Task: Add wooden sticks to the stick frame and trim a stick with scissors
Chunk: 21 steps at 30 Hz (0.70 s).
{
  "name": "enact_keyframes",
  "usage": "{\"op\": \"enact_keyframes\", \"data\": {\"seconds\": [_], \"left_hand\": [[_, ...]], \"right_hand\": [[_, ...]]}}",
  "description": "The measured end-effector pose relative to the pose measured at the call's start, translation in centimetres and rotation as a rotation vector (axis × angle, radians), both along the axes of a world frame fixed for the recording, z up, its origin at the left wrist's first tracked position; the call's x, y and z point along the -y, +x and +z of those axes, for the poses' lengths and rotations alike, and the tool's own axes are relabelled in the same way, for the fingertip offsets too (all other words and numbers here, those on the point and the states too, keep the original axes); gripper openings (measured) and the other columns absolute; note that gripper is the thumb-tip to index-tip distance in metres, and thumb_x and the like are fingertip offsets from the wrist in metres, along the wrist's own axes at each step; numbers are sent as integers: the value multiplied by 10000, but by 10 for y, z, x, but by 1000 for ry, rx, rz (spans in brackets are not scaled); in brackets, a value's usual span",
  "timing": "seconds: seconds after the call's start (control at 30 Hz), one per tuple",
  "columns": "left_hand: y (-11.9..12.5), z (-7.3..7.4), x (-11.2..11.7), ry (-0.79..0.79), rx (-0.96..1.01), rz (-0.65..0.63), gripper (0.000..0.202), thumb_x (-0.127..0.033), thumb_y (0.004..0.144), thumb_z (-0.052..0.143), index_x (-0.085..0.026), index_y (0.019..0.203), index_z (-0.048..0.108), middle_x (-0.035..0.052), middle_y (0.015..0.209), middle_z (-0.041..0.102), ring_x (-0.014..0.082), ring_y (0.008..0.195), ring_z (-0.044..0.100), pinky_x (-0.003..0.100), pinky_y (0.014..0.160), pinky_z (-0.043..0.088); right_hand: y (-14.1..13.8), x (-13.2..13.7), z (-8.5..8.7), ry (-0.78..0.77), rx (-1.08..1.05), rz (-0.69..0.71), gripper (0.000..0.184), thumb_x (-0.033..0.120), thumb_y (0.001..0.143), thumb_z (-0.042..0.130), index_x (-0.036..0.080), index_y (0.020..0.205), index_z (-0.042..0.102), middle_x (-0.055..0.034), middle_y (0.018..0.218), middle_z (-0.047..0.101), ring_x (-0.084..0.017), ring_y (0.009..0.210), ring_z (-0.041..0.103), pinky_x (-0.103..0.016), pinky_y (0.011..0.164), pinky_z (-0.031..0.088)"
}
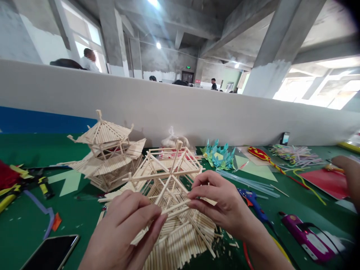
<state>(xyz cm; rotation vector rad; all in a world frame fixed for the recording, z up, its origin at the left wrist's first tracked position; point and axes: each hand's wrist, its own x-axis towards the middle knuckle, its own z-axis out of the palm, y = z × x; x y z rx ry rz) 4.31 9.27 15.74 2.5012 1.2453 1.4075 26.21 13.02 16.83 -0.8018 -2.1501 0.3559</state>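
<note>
My left hand [126, 225] and right hand [222, 202] pinch opposite ends of one wooden stick [176, 207], lying left-right across the near roof of the stick pavilion [168, 180].

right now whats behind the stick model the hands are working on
Behind the unfinished stick model stands a finished stick pagoda to its left, and a clear plastic bag against the grey partition. The model's frame hides the bag's lower part and contents.
</note>
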Motion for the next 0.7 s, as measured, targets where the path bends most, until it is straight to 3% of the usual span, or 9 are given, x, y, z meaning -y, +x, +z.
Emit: {"op": "enact_keyframes", "data": {"seconds": [0.17, 0.33, 0.47, 0.7], "left_hand": [[-2, 0, 0, 53, -26, 20, 72, -178, 851, 542, -239, 865, 578, -19, 796, 528, 115, 742, 500, 221, 655, 417], [-5, -1, 2, -64, 21, -9, 53, -235, 871, 535, -246, 893, 582, -26, 805, 542, 91, 731, 545, 163, 638, 445], [-3, 3, 3, -138, 49, -7, 71, -258, 861, 552, -230, 802, 580, -42, 733, 532, 70, 641, 550, 139, 579, 441], [-1, 4, 3, -140, 50, 0, 109, -246, 872, 532, -226, 776, 579, -38, 710, 543, 78, 616, 543, 163, 564, 440]], "right_hand": [[-1, 0, 0, 0, 5, 0, 104, 260, 841, 621, 186, 882, 682, -28, 882, 581, -117, 833, 552, -249, 716, 459], [0, 1, -1, 2, 2, 13, 94, 231, 846, 616, 186, 909, 670, -26, 907, 569, -101, 841, 551, -223, 719, 459], [1, 1, -2, -10, 8, 20, 90, 228, 848, 612, 190, 908, 667, -24, 912, 555, -90, 812, 553, -210, 690, 460], [1, 1, -2, -2, 6, 25, 96, 215, 851, 604, 201, 924, 663, -21, 906, 560, -91, 807, 557, -215, 687, 467]]}}
